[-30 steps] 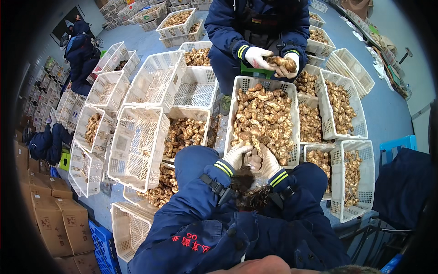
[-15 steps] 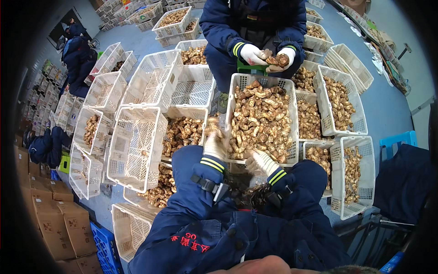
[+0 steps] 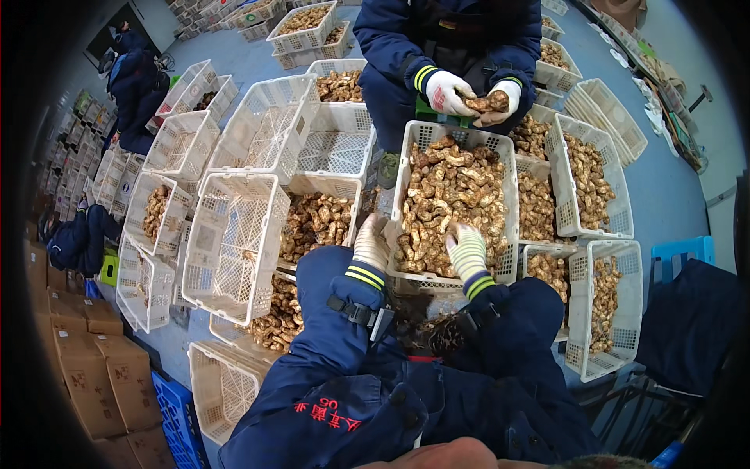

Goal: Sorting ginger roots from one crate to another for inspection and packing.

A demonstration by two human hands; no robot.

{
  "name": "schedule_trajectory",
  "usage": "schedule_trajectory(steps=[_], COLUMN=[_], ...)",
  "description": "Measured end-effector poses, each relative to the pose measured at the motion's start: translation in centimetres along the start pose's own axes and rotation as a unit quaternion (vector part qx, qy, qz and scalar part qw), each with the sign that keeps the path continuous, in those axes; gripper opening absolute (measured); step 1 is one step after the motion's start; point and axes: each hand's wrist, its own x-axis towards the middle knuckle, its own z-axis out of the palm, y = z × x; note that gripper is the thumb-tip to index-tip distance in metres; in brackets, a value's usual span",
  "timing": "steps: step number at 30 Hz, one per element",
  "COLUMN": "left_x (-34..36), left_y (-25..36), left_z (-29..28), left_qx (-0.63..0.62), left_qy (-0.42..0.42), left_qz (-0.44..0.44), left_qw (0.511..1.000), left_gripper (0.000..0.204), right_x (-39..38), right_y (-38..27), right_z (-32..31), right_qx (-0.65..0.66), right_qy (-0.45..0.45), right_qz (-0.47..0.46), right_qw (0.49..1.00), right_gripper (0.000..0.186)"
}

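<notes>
A white plastic crate [image 3: 400, 205] heaped with brown-and-cream mushrooms [image 3: 449, 199] stands right before my knees. My left hand [image 3: 371, 244], in a pale glove with dirty fingertips, is raised just outside the crate's left wall. Its fingers are apart and nothing shows in it. Over the near right part of the heap lies my right hand [image 3: 468, 248], in a striped glove, fingers stretched toward the mushrooms. Across the crate sits a co-worker in white gloves, whose hands [image 3: 476, 100] hold a mushroom [image 3: 488, 102].
An empty white crate [image 3: 234, 242] leans at my left beside a crate of mushrooms [image 3: 316, 223]. More filled crates [image 3: 598, 309] stand at my right, near a blue stool [image 3: 682, 248]. Cardboard boxes [image 3: 101, 383] are stacked at the lower left. Other people work farther back.
My left hand has let go of the mushroom blurred in it before. My right hand has moved forward and right, from the crate's near edge onto the heap. The view has shifted slightly.
</notes>
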Motion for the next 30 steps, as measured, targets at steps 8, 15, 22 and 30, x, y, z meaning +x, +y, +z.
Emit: schedule_trajectory(steps=[8, 15, 22, 30], left_x=[0.5, -0.3, -0.9, -2.2], left_y=[-2.1, -1.9, -1.8, -1.2], left_z=[0.8, 1.2, 2.3, 2.8], left_qx=[0.074, 0.087, 0.261, 0.319], left_qy=[-0.077, -0.08, -0.267, -0.356], left_qz=[-0.102, -0.109, 0.049, 0.018], left_qw=[0.989, 0.987, 0.926, 0.878], left_gripper=[0.036, 0.045, 0.08, 0.067], right_x=[8.3, 7.1, -0.3, -5.0], right_y=[0.4, 0.8, 0.4, -0.2], right_z=[1.3, -0.9, -4.5, -2.9], right_qx=[-0.257, -0.19, 0.07, 0.575], right_qy=[-0.095, -0.093, -0.134, -0.235], right_qz=[0.045, -0.035, -0.03, 0.063], right_qw=[0.961, 0.977, 0.988, 0.781], right_gripper=[0.036, 0.035, 0.041, 0.04])
